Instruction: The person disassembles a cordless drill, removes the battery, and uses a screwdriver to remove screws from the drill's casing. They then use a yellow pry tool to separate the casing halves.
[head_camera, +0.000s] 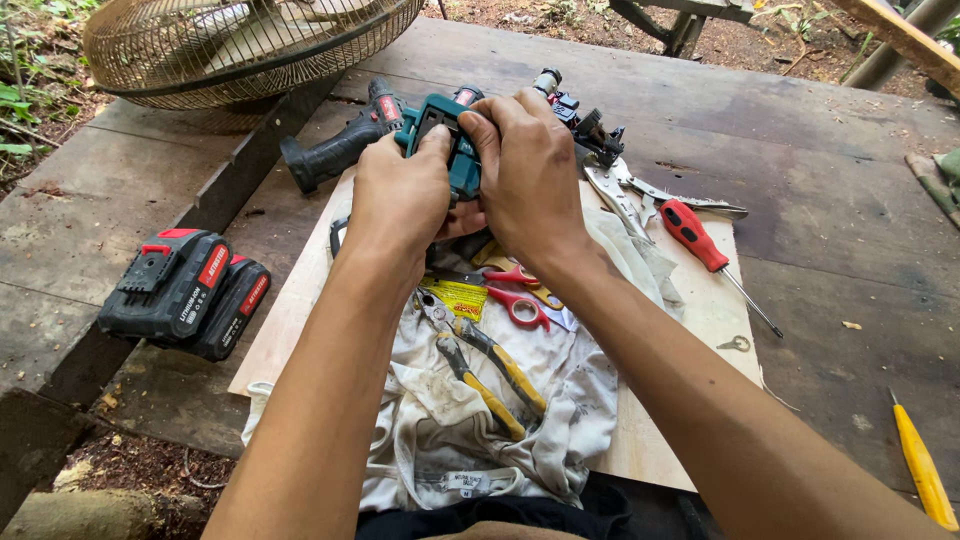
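Both hands grip a teal and black cordless power tool (345, 145) held above a plywood board (690, 310). My left hand (400, 195) clasps the teal body from the near left, thumb on top. My right hand (525, 170) wraps over the body from the right, fingers curled on its top edge. The tool's black handle sticks out to the left. Below my wrists lie yellow-handled pliers (490, 375) and red-handled scissors (515, 295) on a dirty white cloth (440, 430).
Two black and red battery packs (185, 290) sit on the wooden platform at left. A red-handled screwdriver (705, 245) and metal snips (625, 190) lie right of the hands. A yellow tool (922, 470) lies at far right. A fan guard (240, 45) stands at the back left.
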